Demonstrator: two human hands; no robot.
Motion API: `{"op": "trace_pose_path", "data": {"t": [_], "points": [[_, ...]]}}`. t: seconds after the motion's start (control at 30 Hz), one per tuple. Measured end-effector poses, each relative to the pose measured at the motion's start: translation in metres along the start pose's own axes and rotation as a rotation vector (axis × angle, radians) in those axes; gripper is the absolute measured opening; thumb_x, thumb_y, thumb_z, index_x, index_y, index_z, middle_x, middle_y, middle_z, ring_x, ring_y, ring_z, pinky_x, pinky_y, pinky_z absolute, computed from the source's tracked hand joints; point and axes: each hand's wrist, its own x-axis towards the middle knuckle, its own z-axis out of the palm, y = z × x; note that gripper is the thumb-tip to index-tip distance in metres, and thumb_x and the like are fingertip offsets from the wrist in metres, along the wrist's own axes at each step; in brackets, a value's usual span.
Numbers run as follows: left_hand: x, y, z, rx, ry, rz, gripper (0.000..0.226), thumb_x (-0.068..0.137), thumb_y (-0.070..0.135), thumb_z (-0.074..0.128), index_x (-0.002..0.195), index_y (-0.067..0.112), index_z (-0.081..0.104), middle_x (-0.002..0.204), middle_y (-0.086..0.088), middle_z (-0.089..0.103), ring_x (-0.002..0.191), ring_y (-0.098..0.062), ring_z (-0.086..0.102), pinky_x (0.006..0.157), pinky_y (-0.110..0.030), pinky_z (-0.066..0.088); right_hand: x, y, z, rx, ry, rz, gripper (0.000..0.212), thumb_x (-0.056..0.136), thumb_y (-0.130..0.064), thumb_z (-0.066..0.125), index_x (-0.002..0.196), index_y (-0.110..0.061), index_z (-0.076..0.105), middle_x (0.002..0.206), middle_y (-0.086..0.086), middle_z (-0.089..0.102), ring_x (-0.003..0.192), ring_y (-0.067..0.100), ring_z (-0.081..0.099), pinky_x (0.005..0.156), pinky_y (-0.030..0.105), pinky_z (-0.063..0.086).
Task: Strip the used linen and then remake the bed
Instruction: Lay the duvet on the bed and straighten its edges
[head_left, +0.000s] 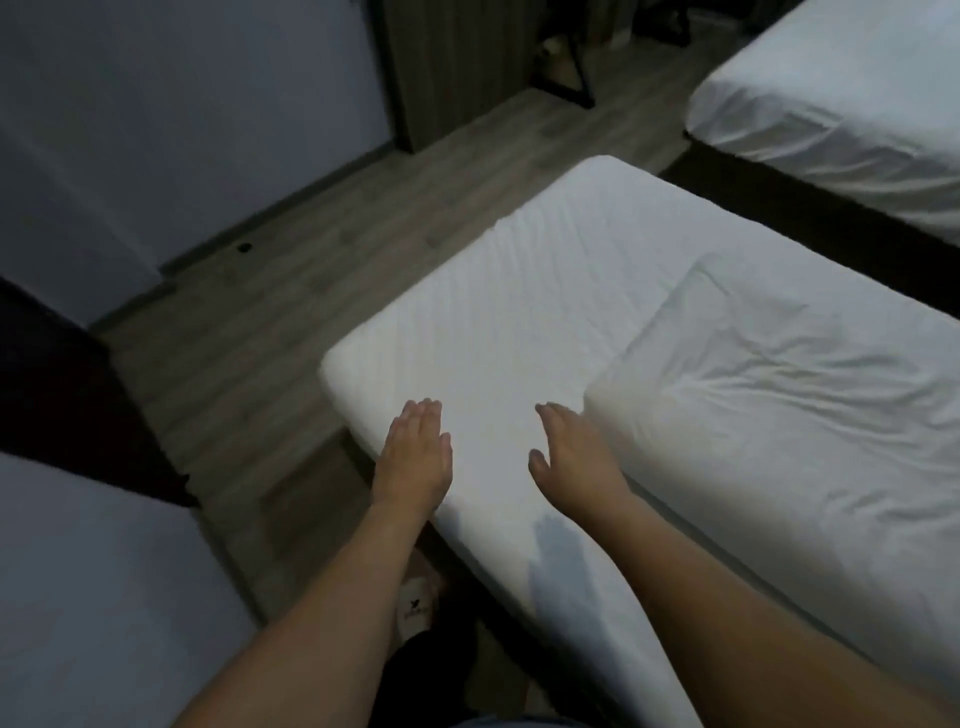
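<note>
A single bed (519, 291) with a white sheet stretched over its mattress runs from the lower middle to the right. A white folded duvet (769, 405), creased, lies on the right part of it. My left hand (413, 452) lies flat with straight fingers on the sheet at the bed's near left edge. My right hand (569, 449) is open over the sheet just left of the duvet's edge, thumb spread. Neither hand holds anything.
A second white bed (831, 104) stands at the upper right across a narrow dark gap. Grey wood floor (291, 291) surrounds the bed's foot. A pale wall and dark door frame (410, 78) are behind. Another white surface (78, 597) sits at lower left. My foot (415, 603) is below.
</note>
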Motion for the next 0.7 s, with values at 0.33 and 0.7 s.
{"op": "trace_pose_path", "data": {"t": [0.33,0.7], "points": [[0.006,-0.222,-0.104,-0.080,0.162,-0.381,0.051,0.105,0.027,0.034,0.152,0.010,0.027,0.159,-0.008,0.027,0.149,-0.021,0.015,0.120,-0.034,0.014,0.136,-0.216,0.056,0.013,-0.068,-0.296,0.062,0.096,-0.024,0.050,0.152,-0.011,0.024,0.157,0.005,0.028,0.145,0.020,0.024,0.118,0.030,0.017],[0.096,-0.397,-0.194,0.003,0.135,-0.347,0.052,0.104,0.031,0.035,0.152,0.013,0.028,0.157,-0.006,0.030,0.148,-0.019,0.017,0.122,-0.038,0.015,0.274,-0.378,0.121,0.024,-0.152,-0.267,0.061,0.097,-0.030,0.050,0.151,-0.017,0.026,0.155,0.003,0.031,0.142,0.021,0.030,0.116,0.034,0.025]]}}
